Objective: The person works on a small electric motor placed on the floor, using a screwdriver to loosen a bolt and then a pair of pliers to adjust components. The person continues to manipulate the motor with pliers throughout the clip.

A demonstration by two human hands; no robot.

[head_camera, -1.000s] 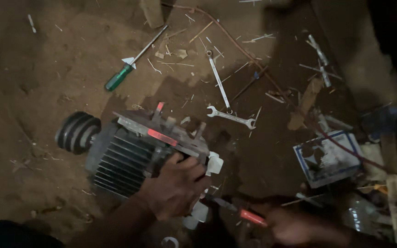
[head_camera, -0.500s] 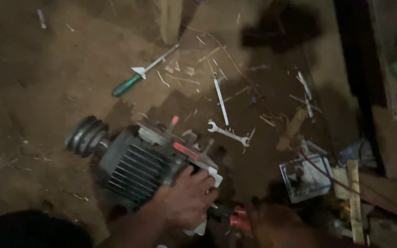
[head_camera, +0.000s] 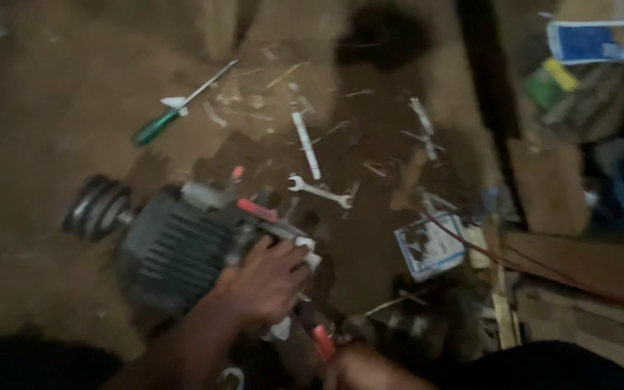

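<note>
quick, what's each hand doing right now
Left hand: fingers spread on the end of the motor, pressing rather than gripping.
Right hand: closed on a red-handled tool, mostly cut off by the frame edge.

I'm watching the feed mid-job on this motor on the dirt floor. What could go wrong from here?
1. The left hand covers the motor's end right where the red-handled tool in the right hand points; a slip could jab the fingers.
2. The wrench, screwdriver and small bits lie loose in the dirt; parts may get lost.
3. The light is dim and the view blurred, so aim may be poor.
</note>
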